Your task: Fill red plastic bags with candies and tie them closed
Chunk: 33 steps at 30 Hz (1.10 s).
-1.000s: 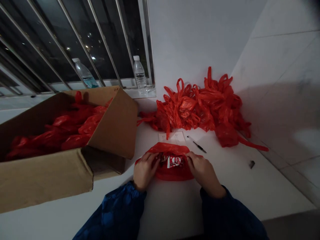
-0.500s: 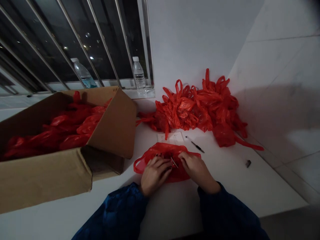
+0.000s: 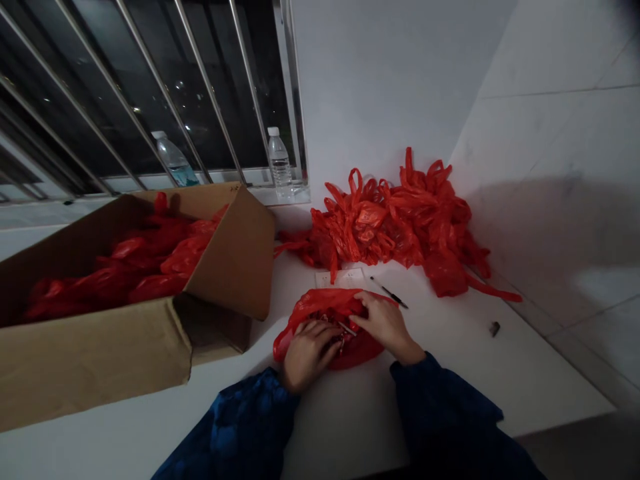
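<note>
An opened red plastic bag (image 3: 320,301) lies on the white table in front of me, with small dark and pale items inside that are too small to name. A thin pale stick (image 3: 347,329) shows between my hands in the bag's mouth. At the left side of the bag, my left hand (image 3: 307,353) reaches in, its fingers bent over the contents; what it grips, if anything, is hidden. My right hand (image 3: 387,323) is at the bag's right rim, thumb and fingers apart, fingertips against the plastic.
A cardboard box (image 3: 230,257) of red bags stands at the left. Behind lie a heap of red bags (image 3: 370,227), a paper (image 3: 350,275) and a pen (image 3: 390,292). A small dark object (image 3: 494,329) is at right; two bottles (image 3: 280,167) stand by the window.
My right hand has moved slightly up and left, and its fingers have spread. The bag's mouth is wider, showing more of the contents. The view has shifted a little.
</note>
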Each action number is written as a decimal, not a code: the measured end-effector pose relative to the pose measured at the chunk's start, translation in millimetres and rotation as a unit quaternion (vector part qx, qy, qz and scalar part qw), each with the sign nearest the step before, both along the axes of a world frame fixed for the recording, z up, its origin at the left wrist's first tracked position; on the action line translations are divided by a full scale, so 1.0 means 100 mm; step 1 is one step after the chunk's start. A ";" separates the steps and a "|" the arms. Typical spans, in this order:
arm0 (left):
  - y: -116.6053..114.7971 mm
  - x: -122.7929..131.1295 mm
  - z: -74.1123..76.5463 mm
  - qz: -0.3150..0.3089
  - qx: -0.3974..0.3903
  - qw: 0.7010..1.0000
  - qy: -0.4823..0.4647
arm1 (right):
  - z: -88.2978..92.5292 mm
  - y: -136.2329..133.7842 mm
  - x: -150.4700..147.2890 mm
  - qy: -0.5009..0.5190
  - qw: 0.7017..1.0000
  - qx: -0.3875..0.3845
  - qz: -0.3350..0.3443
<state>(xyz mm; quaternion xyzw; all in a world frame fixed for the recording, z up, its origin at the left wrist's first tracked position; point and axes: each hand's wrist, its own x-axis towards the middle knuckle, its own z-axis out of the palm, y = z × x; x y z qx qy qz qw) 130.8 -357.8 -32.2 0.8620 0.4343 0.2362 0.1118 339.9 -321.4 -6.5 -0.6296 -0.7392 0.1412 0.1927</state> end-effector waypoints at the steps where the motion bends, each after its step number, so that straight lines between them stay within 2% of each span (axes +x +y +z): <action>1: 0.00 0.00 0.00 0.004 -0.002 1.000 -0.003 | -0.02 0.00 0.08 0.073 0.997 0.008 0.010; 3: 0.01 -0.02 -0.01 0.005 -0.012 1.000 -0.013 | -0.06 -0.03 0.21 0.247 0.968 0.018 0.033; 6: 0.00 -0.02 0.03 0.001 -0.044 0.997 -0.056 | -0.09 -0.10 0.26 0.467 0.882 0.006 0.068; 7: -0.01 -0.01 0.06 0.009 -0.057 0.995 -0.083 | -0.09 -0.14 0.24 0.513 0.855 -0.001 0.073; 9: -0.04 0.04 0.13 0.043 -0.096 0.981 -0.166 | -0.08 -0.21 0.14 0.565 0.821 -0.019 0.083; 12: -0.10 0.17 0.21 0.074 -0.194 0.922 -0.327 | -0.07 -0.32 -0.01 0.588 0.800 -0.047 0.111; 15: -0.11 0.27 0.20 0.057 -0.284 0.853 -0.433 | -0.05 -0.41 -0.05 0.569 0.810 -0.057 0.128; 17: -0.08 0.27 0.15 0.059 -0.296 0.838 -0.455 | -0.05 -0.44 -0.02 0.536 0.832 -0.059 0.127; 19: -0.03 0.25 0.10 0.074 -0.264 0.854 -0.443 | -0.06 -0.44 0.01 0.505 0.853 -0.061 0.115; 22: 0.04 0.18 0.10 0.117 -0.190 0.907 -0.358 | -0.10 -0.40 0.00 0.459 0.884 -0.046 0.072; 24: 0.02 0.14 0.17 0.161 -0.149 0.937 -0.271 | -0.09 -0.39 -0.01 0.411 0.910 -0.015 0.051; 26: -0.07 0.06 0.29 0.197 -0.118 0.955 -0.189 | -0.04 -0.42 0.06 0.360 0.932 0.022 0.044; 28: -0.22 -0.07 0.40 0.217 -0.082 0.965 -0.125 | 0.04 -0.50 0.21 0.319 0.946 0.060 0.020; 30: -0.40 -0.23 0.47 0.240 -0.023 0.968 -0.068 | 0.12 -0.61 0.41 0.279 0.953 0.112 -0.032; 33: -0.61 -0.45 0.47 0.301 0.040 0.953 -0.011 | 0.15 -0.75 0.66 0.199 0.958 0.194 -0.075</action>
